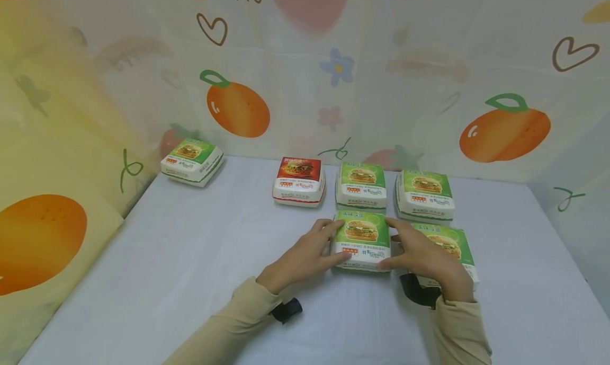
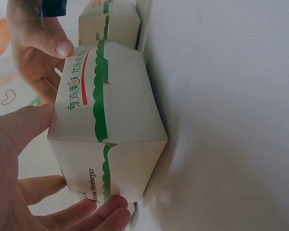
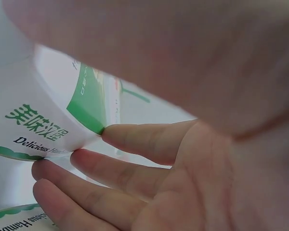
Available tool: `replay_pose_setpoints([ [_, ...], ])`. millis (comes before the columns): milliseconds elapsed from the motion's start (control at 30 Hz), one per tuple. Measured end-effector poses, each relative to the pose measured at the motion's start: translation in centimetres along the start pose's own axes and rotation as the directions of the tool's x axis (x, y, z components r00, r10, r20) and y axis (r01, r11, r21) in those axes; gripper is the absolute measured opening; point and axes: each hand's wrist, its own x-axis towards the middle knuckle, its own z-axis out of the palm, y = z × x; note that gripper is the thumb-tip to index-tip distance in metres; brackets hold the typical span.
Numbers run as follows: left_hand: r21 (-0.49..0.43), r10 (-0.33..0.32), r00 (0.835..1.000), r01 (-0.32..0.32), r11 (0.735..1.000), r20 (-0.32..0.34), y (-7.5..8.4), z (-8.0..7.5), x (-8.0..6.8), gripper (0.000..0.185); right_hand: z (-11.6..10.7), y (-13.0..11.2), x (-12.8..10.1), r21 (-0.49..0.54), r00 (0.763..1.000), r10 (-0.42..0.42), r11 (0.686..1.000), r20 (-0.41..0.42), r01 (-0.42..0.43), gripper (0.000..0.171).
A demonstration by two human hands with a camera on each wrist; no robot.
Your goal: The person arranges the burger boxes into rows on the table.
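Leftmost on the white counter point(image 1: 190, 280), a lone green burger box point(image 1: 192, 161) sits near the back corner, well apart from the rest. Further right, a red burger box point(image 1: 299, 181) begins a back row, with a second green box point(image 1: 361, 185) just beside it and a third green box point(image 1: 424, 194) beside that. Just in front of the second green box lies the held green box point(image 1: 361, 240), flat on the counter and closed. The left hand point(image 1: 305, 256) presses against its left side, with the thumb at the near lower corner and the fingers point(image 1: 329, 225) lying loosely curved along the far top edge; the left wrist view shows the same box point(image 2: 111, 125) on the counter with the fingertips at its edges. The right hand point(image 1: 421, 254) cups the box's right side, its fingers point(image 3: 101, 168) spread and gently bent against the white-and-green wall point(image 3: 33, 120), so both hands grip the one box between them. Partly behind the right hand, a further green box point(image 1: 450, 243) lies just beside the held one. A fruit-printed cloth point(image 1: 238, 108) hangs behind the counter.
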Motion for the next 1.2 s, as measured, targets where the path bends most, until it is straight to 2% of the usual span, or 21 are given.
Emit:
replay_pose_setpoints([
  [400, 0.032, 0.012, 1.0, -0.011, 0.999, -0.021, -0.1, -0.2, -0.7, 0.072, 0.0, -0.6, -0.3, -0.021, 1.0, 0.004, 1.0, -0.005, -0.004, 0.105],
  [667, 0.048, 0.009, 0.998, -0.006, 0.999, -0.067, -0.4, -1.4, -1.5, 0.067, -0.3, -1.0, -1.1, 0.002, 0.999, -0.013, 1.0, -0.04, 0.014, 0.103],
  [800, 0.046, 0.015, 0.994, -0.01, 0.999, -0.11, -0.9, -2.3, -2.0, 0.065, -0.3, -1.5, -1.3, -0.001, 0.992, -0.07, 0.998, -0.106, 0.07, 0.091],
  [1000, 0.075, 0.0, 0.985, 0.013, 0.997, -0.174, -2.3, -3.9, -2.8, 0.061, 0.9, -2.9, -0.4, 0.02, 0.956, -0.197, 0.978, -0.217, 0.206, 0.07],
  [1200, 0.138, -0.005, 0.971, 0.039, 0.99, -0.241, -3.9, -6.2, -4.0, 0.061, 2.7, -4.4, 1.2, 0.052, 0.931, -0.279, 0.953, -0.234, 0.298, 0.066],
])
